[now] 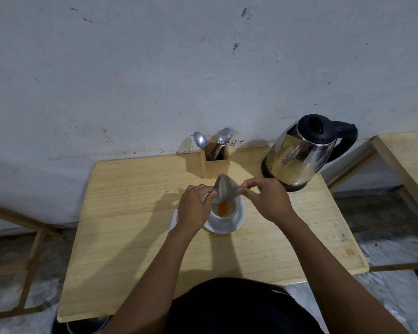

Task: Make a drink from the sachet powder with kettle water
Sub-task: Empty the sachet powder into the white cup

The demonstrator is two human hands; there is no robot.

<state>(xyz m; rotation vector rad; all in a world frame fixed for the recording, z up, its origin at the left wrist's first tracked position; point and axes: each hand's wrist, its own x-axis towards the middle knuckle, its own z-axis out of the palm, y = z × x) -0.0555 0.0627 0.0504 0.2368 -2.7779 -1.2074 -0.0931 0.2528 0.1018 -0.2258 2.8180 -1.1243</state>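
Note:
A silver-grey sachet point(225, 188) is tipped upside down over a white cup point(227, 216) in the middle of the wooden table point(130, 237). Orange powder point(222, 208) lies inside the cup under the sachet's mouth. My left hand point(194, 206) pinches the sachet's left side, and my right hand point(266, 201) pinches its right side. The cup stands on a white saucer point(217, 230). A steel kettle point(302, 153) with a black lid and handle stands at the table's back right, apart from my hands.
A wooden holder point(215, 162) with spoons and a fork stands just behind the cup, by the wall. A second wooden table point(408, 160) is at the right. Something white point(173, 219) pokes out left of the saucer.

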